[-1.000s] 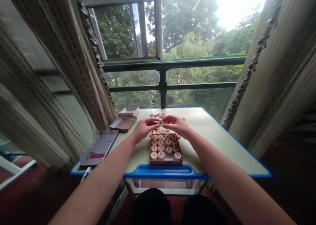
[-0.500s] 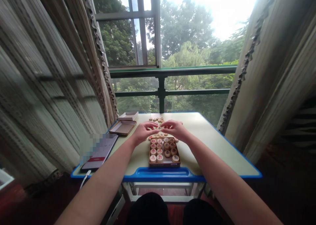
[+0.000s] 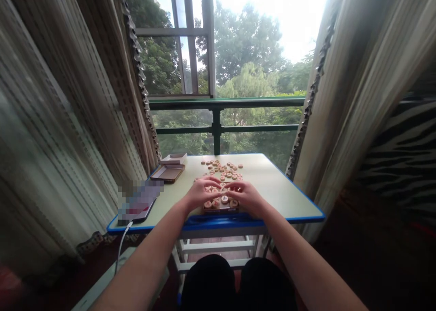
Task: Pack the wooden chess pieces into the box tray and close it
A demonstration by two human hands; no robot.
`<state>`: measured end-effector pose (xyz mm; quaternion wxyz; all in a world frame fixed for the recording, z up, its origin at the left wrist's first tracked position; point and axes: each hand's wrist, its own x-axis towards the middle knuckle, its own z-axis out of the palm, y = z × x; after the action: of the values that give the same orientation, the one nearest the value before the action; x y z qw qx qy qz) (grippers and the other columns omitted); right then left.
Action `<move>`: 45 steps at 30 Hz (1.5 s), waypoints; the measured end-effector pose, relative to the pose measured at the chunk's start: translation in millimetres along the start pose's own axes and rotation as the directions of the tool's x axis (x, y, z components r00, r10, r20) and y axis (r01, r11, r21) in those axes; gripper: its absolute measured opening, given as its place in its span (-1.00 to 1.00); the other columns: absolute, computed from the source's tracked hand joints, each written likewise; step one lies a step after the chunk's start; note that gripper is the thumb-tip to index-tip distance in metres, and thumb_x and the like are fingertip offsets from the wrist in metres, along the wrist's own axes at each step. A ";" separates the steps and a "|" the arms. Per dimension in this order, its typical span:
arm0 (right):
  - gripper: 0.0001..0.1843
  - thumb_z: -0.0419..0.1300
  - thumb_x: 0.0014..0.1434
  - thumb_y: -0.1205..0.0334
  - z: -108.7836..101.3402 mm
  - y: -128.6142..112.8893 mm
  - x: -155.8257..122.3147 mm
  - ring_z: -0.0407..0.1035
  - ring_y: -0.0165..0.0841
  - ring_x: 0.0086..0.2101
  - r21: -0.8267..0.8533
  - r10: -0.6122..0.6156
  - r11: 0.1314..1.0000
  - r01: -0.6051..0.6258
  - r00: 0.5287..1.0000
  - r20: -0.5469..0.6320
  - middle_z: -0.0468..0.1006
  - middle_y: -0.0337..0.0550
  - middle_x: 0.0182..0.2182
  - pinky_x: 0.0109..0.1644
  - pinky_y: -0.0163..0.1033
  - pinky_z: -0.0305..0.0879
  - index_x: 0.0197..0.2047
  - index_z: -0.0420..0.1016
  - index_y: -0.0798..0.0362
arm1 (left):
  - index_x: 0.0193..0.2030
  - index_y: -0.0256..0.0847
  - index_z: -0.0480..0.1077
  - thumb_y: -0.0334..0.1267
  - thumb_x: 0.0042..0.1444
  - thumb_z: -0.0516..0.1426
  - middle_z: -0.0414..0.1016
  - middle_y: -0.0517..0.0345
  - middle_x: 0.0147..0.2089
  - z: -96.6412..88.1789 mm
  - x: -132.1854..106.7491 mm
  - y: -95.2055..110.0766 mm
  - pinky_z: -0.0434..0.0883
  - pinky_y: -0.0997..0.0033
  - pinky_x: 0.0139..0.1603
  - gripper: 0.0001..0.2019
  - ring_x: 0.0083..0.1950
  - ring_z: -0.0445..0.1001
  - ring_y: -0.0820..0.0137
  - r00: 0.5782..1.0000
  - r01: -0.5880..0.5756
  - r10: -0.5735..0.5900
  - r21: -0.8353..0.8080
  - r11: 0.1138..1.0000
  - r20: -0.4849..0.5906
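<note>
My left hand [image 3: 200, 193] and my right hand [image 3: 244, 194] lie side by side over a shallow brown tray [image 3: 220, 208] near the table's front edge. The tray holds round wooden chess pieces [image 3: 225, 199] marked in red and dark ink. Both hands have their fingers stretched inward and resting on the pieces, fingertips almost meeting over the middle. Much of the tray is hidden under them. Several loose pieces [image 3: 222, 167] lie scattered on the table beyond the hands.
The pale table has a blue rim [image 3: 286, 219]. A brown box lid [image 3: 168, 173] and a white box [image 3: 174, 158] sit at the back left. A phone [image 3: 137, 205] with a white cable [image 3: 121, 243] lies front left. Curtains hang on both sides, with a window railing behind.
Both hands came back from the loose pile to the tray near the front edge. The camera has tilted and shifted, so the table sits further left in view.
</note>
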<state>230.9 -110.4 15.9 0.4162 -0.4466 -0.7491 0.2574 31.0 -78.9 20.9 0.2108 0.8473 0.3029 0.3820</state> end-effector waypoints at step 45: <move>-0.91 0.21 -0.07 0.33 8.0 15.3 3.0 0.26 -0.36 -0.37 -0.266 -0.122 0.958 0.111 0.992 -0.026 0.38 -0.23 -0.52 -0.20 -0.25 0.19 -0.44 0.55 0.03 | -0.46 -0.16 0.51 -0.21 -0.17 0.24 0.47 0.09 -0.14 22.1 7.1 -4.9 0.25 0.20 0.03 -0.89 -0.08 0.35 0.22 0.997 0.039 -0.056 0.270 0.962 0.054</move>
<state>230.3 -100.8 1.4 0.3832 -0.4584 -0.7927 0.1208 50.0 -73.4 8.1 0.1121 0.8718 0.3657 0.3062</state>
